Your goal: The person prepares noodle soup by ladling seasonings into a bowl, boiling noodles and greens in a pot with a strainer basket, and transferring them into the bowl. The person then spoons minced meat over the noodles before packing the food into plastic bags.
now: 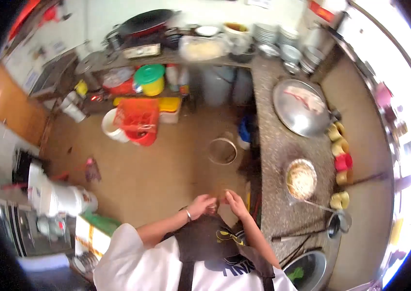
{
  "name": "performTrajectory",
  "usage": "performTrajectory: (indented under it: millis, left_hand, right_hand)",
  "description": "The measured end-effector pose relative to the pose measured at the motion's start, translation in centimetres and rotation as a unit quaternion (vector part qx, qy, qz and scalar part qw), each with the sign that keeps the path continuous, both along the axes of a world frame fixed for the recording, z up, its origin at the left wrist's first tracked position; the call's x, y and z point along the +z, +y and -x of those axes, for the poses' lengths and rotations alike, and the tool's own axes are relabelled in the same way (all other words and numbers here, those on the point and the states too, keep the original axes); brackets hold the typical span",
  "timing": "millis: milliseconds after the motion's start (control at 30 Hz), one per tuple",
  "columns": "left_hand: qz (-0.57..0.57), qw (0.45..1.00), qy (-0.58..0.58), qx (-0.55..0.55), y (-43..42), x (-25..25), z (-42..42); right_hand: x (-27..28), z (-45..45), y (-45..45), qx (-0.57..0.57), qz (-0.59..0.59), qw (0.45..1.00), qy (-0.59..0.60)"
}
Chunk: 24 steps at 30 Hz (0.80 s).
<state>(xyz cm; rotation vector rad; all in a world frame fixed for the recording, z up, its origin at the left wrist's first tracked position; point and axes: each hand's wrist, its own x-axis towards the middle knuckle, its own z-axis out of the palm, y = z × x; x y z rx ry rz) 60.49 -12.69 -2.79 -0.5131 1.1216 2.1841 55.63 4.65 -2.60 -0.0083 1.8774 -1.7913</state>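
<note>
left hand [201,207] near right hand [236,203]; hold unclear

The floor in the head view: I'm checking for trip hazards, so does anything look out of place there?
Perhaps the pinkish-purple object on the floor, picture left: it sits apart from the red basket, where someone could step on it. Blur hides what it is. No clear spill shows.

Wide-angle view with curved distortion and black corners. Daylight at right overexposes the window [394,80]; glare marks the metal lid [296,117]; shadow lies beneath the counter [276,150].
</note>
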Motion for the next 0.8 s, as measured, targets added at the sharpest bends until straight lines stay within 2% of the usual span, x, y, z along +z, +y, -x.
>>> performTrajectory:
  millis: [33, 100, 133, 200, 267, 333, 400, 467, 533, 600, 633, 700, 733, 767, 800]
  left_hand:
    - [0.043, 0.998, -0.02, 0.042, -1.9, -1.1, -1.3]
    - [0.09, 0.99, -0.046, 0.096, -5.7, -2.7, -4.1]
    - [0.12, 0.982, -0.07, 0.124, -7.6, -3.1, -5.2]
    - [0.15, 0.972, -0.093, 0.153, -11.9, -4.4, -6.4]
    - [0.184, 0.958, -0.091, 0.2, -16.1, -6.8, -6.7]
    - [0.166, 0.956, -0.063, 0.231, -21.6, -11.1, -5.2]
    - [0.149, 0.954, -0.033, 0.259, -26.1, -12.9, -2.0]
    - [0.207, 0.924, -0.071, 0.314, -31.3, -14.0, 2.7]
    - [0.226, 0.919, -0.073, 0.313, -37.2, -16.0, 8.2]
    - [0.17, 0.905, -0.071, 0.384, -42.5, -18.7, 12.6]
    - [0.165, 0.92, -0.071, 0.35, -46.4, -20.3, 14.1]
    - [0.153, 0.923, -0.068, 0.348, -51.4, -22.8, 18.3]
    - [0.148, 0.925, -0.066, 0.343, -53.4, -24.0, 20.4]
    - [0.14, 0.93, -0.066, 0.333, -54.4, -25.2, 22.7]
    - [0.136, 0.934, -0.071, 0.322, -55.0, -26.2, 24.8]
  right_hand:
    - [-1.4, -0.2, -0.3, 0.027, 0.006, 1.0, -0.003]
    - [-3.7, -0.1, -0.4, -0.012, -0.091, 0.995, 0.024]
    - [-4.4, -0.1, -0.4, 0.0, -0.086, 0.996, 0.022]
    - [-4.4, 0.4, -0.8, -0.033, -0.067, 0.992, -0.105]
    - [-5.0, 0.5, -1.4, -0.032, -0.079, 0.99, -0.116]
    - [-5.8, 0.8, -2.0, -0.035, -0.096, 0.987, -0.123]
    - [-7.1, 1.3, -3.1, -0.037, -0.076, 0.987, -0.133]
    - [-9.0, 1.8, -3.8, -0.054, -0.115, 0.986, -0.105]
    - [-10.3, 2.3, -4.9, -0.116, -0.145, 0.97, -0.159]
    - [-12.7, 1.7, -6.0, -0.161, -0.17, 0.955, -0.181]
    - [-13.4, 1.3, -6.9, -0.2, -0.194, 0.94, -0.196]
    - [-13.7, 0.5, -8.8, -0.126, -0.235, 0.942, -0.202]
    - [-12.6, 0.2, -10.3, -0.082, -0.232, 0.96, -0.13]
    - [-10.9, 1.0, -11.7, -0.004, -0.301, 0.934, -0.192]
    - [-10.7, 0.2, -12.8, -0.061, -0.288, 0.939, -0.176]
